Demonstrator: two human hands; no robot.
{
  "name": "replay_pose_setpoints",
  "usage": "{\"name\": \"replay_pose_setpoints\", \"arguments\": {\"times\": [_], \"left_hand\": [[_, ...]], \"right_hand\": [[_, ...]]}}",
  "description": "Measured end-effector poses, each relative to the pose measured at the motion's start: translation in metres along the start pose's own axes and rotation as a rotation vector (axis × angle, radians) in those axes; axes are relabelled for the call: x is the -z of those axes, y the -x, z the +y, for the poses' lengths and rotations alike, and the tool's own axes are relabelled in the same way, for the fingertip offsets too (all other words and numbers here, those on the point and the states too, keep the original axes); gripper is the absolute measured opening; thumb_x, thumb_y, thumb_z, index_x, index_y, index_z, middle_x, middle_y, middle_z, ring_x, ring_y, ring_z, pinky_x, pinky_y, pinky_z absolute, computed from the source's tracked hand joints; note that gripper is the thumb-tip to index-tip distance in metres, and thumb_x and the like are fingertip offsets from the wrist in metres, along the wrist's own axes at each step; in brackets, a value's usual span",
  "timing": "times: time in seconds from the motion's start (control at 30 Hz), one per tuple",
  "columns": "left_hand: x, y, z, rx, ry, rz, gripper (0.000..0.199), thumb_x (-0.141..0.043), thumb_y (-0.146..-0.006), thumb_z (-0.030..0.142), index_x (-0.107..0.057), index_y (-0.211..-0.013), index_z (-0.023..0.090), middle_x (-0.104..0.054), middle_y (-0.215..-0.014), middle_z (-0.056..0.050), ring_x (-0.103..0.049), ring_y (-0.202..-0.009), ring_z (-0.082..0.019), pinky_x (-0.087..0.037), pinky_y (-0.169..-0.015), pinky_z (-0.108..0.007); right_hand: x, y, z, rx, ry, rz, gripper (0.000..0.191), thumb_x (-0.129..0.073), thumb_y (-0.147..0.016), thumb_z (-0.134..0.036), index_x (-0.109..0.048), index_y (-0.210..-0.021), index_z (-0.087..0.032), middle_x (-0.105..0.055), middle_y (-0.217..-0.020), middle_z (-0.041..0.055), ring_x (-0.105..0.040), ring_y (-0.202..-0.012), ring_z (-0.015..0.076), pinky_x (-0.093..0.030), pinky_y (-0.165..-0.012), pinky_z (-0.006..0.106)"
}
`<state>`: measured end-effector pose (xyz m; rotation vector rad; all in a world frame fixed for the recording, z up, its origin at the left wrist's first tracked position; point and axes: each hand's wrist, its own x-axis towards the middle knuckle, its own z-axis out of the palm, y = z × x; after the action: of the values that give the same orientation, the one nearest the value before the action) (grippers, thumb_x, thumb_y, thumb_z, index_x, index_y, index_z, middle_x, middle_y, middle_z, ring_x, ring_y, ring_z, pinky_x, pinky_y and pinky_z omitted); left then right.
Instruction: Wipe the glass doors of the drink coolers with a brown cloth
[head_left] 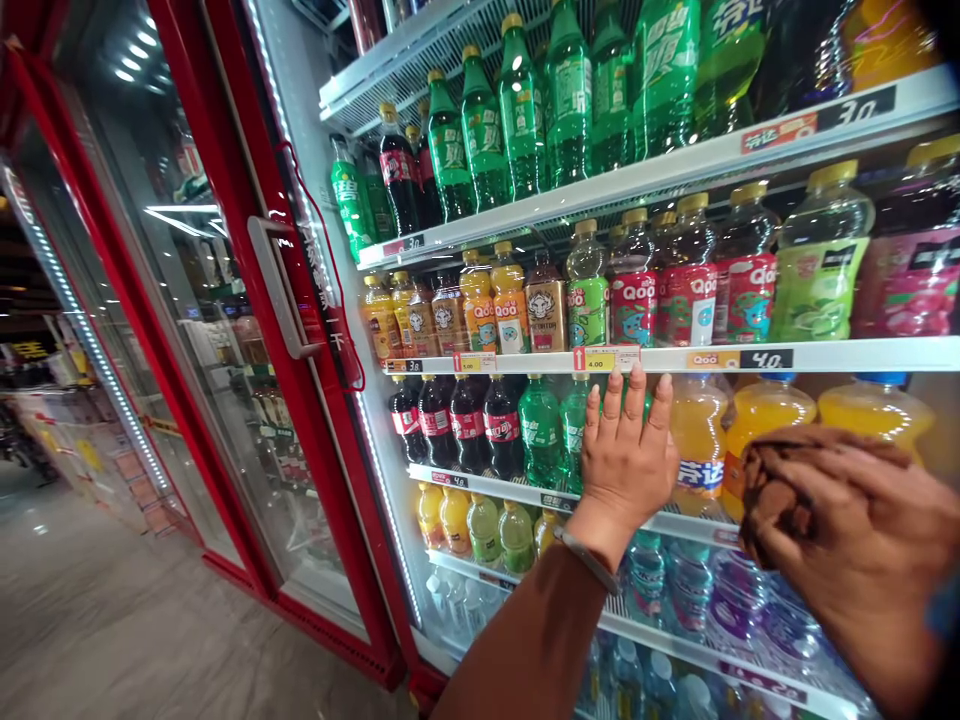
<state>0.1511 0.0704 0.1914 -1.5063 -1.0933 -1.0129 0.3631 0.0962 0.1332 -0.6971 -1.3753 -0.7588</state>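
A: ok so what's going on at this drinks cooler? Which step are we on?

B: My read is it's a shelf-edge step. The left hand (628, 450) is up at the white shelf edge (675, 358), fingers fanned out and fairly straight, nothing in the grasp that I can see. Fingertips are right at the bottom of the strip, just under the yellow price tag (598, 362). Can't tell if they're pressing or just resting there.

A: And the other one?

B: Right hand (870, 530) is curled tight around a bunched brown cloth (840, 438). The cloth's off to the right and lower, in front of the orange drink bottles (697, 430). It's kinda blurry, so no idea whether it's brushing anything.

A: So what does the next move call for?

B: Only guessing, but if the cloth's meant for that strip, the right hand would have to come up and left, with a flatter bit of cloth facing out. I'd go easy near the tags, and mind the Qoo bottles (637, 290) standing just above the edge.
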Motion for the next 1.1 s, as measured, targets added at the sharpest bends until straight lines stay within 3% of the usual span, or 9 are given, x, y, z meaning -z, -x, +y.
{"name": "replay_pose_setpoints", "arguments": {"times": [0.1,0.17,0.4,0.47,0.53,0.67,0.8,0.97,1.1], "left_hand": [[-0.001,0.0,0.0,-0.006,-0.025,-0.001,0.082,-0.059,-0.088,0.029,-0.031,-0.162,0.013,-0.033,-0.17,-0.012,-0.014,-0.162,-0.032,-0.022,-0.131,-0.052],[-0.001,0.0,0.0,-0.011,-0.05,0.002,0.081,-0.058,-0.088,0.03,-0.032,-0.162,0.013,-0.033,-0.17,-0.012,-0.014,-0.162,-0.032,-0.021,-0.131,-0.053],[0.002,-0.002,0.0,0.004,-0.003,-0.028,0.071,-0.053,-0.095,0.029,-0.035,-0.161,0.015,-0.035,-0.169,-0.011,-0.013,-0.162,-0.03,-0.02,-0.132,-0.051],[0.001,-0.001,-0.001,0.004,0.007,-0.024,0.07,-0.053,-0.097,0.031,-0.033,-0.162,0.016,-0.033,-0.17,-0.011,-0.013,-0.162,-0.029,-0.019,-0.132,-0.051],[-0.001,0.0,-0.002,0.002,0.013,-0.003,0.069,-0.053,-0.098,0.03,-0.032,-0.163,0.017,-0.033,-0.17,-0.01,-0.012,-0.162,-0.028,-0.019,-0.133,-0.051],[-0.002,0.01,-0.002,0.007,0.049,-0.01,0.072,-0.055,-0.097,0.023,-0.029,-0.164,0.017,-0.029,-0.171,-0.01,-0.013,-0.162,-0.027,-0.019,-0.133,-0.05],[-0.001,0.02,0.002,0.03,0.075,-0.061,0.079,-0.057,-0.095,0.023,-0.023,-0.165,0.019,-0.024,-0.173,-0.008,-0.014,-0.162,-0.026,-0.018,-0.133,-0.05],[-0.003,0.037,0.013,0.097,0.063,-0.099,0.076,-0.055,-0.096,0.021,-0.023,-0.165,0.021,-0.028,-0.171,-0.007,-0.017,-0.162,-0.025,-0.018,-0.133,-0.051],[-0.004,0.07,0.019,0.095,0.033,-0.113,0.071,-0.053,-0.098,0.024,-0.027,-0.164,0.019,-0.034,-0.169,-0.008,-0.021,-0.161,-0.024,-0.018,-0.133,-0.048]], "right_hand": [[0.002,0.037,-0.017,0.063,-0.031,-0.053,0.062,-0.087,-0.061,-0.04,-0.066,-0.118,-0.053,-0.07,-0.1,-0.0022,-0.072,-0.091,0.0337,-0.054,-0.077,0.051],[0.0,0.04,-0.028,0.006,-0.045,-0.063,0.053,-0.084,-0.065,-0.037,-0.068,-0.113,-0.05,-0.07,-0.1,-0.0027,-0.071,-0.091,0.0318,-0.053,-0.078,0.05],[-0.027,-0.049,-0.053,0.031,-0.041,0.046,0.038,-0.078,-0.074,-0.029,-0.069,-0.111,-0.03,-0.069,-0.113,0.0058,-0.061,-0.114,0.0304,-0.043,-0.1,0.05],[-0.031,-0.06,-0.063,0.005,-0.024,0.066,0.038,-0.077,-0.075,-0.027,-0.068,-0.112,-0.028,-0.066,-0.115,0.0065,-0.057,-0.117,0.0297,-0.041,-0.103,0.049],[-0.028,-0.05,-0.07,0.017,-0.036,0.021,0.041,-0.076,-0.074,-0.025,-0.066,-0.114,-0.028,-0.065,-0.115,0.0064,-0.055,-0.117,0.0292,-0.041,-0.105,0.049],[-0.004,0.009,-0.066,0.078,-0.09,-0.172,0.045,-0.074,-0.074,-0.019,-0.064,-0.116,-0.031,-0.065,-0.117,0.0045,-0.056,-0.116,0.0281,-0.042,-0.108,0.052],[0.015,0.035,-0.05,-0.074,-0.077,-0.203,0.037,-0.074,-0.078,-0.019,-0.067,-0.112,-0.031,-0.066,-0.115,0.0038,-0.061,-0.113,0.0259,-0.046,-0.102,0.049],[0.0,-0.017,-0.072,-0.445,-0.076,0.036,0.03,-0.069,-0.082,-0.02,-0.068,-0.111,-0.025,-0.067,-0.11,0.0072,-0.06,-0.112,0.0291,-0.04,-0.105,0.054],[-0.009,-0.02,-0.098,-0.32,-0.106,-0.11,0.03,-0.067,-0.084,-0.02,-0.068,-0.112,-0.028,-0.065,-0.114,0.0061,-0.057,-0.116,0.0293,-0.04,-0.103,0.05]]}}
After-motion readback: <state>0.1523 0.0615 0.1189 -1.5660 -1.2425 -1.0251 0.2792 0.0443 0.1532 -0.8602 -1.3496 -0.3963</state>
